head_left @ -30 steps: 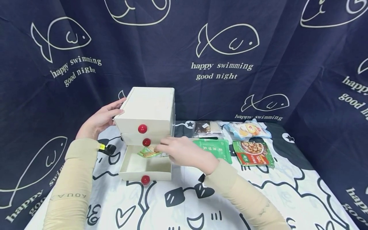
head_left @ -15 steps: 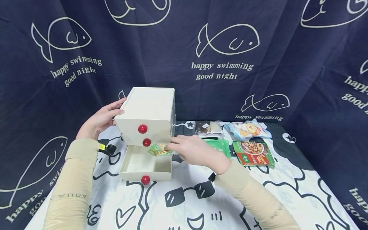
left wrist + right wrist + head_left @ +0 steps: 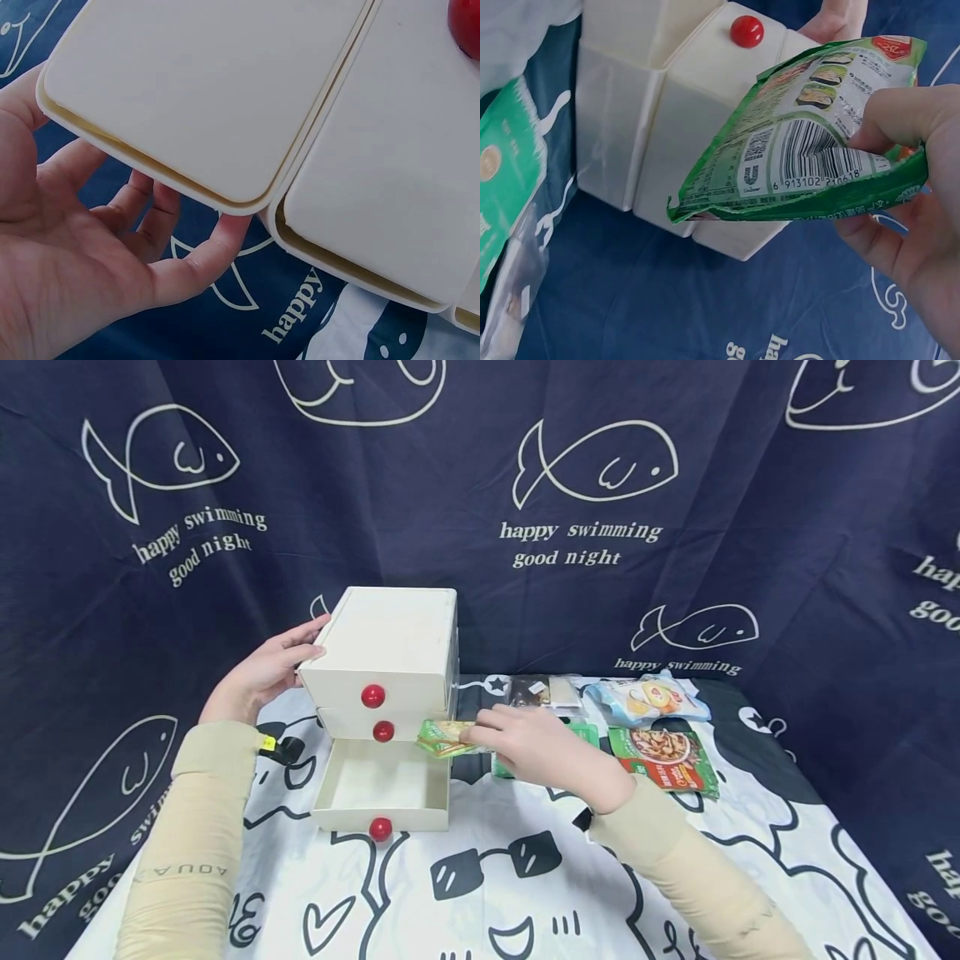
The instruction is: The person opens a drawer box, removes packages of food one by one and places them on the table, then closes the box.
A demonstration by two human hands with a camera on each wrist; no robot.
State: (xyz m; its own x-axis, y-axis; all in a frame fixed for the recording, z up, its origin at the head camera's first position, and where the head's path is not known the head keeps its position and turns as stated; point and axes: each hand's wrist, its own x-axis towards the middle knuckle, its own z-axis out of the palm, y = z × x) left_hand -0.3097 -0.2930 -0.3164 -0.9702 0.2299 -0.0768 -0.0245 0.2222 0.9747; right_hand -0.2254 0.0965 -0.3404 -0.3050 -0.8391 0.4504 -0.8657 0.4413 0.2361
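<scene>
A white cabinet (image 3: 390, 627) of stacked drawers with red knobs stands on the table, its bottom drawer (image 3: 378, 818) pulled out. My left hand (image 3: 262, 672) rests against the cabinet's left side, its fingers spread along the edge, as the left wrist view also shows. My right hand (image 3: 536, 747) pinches a green food packet (image 3: 802, 150) by one end, between thumb and fingers. In the head view the packet is just right of the cabinet, above and beyond the drawer's right wall. A barcode and small food pictures face the right wrist camera.
Right of the cabinet lie a clear bag with dark contents (image 3: 532, 692), a green pouch (image 3: 581, 731) partly hidden by my right hand, a light-blue snack bag (image 3: 648, 697) and a red-and-green packet (image 3: 667, 760). A dark-blue curtain (image 3: 420, 485) hangs behind.
My right hand has drawn the green packet out of the bottom drawer, moving right. The drawer's inside now shows bare. The left hand has stayed on the cabinet.
</scene>
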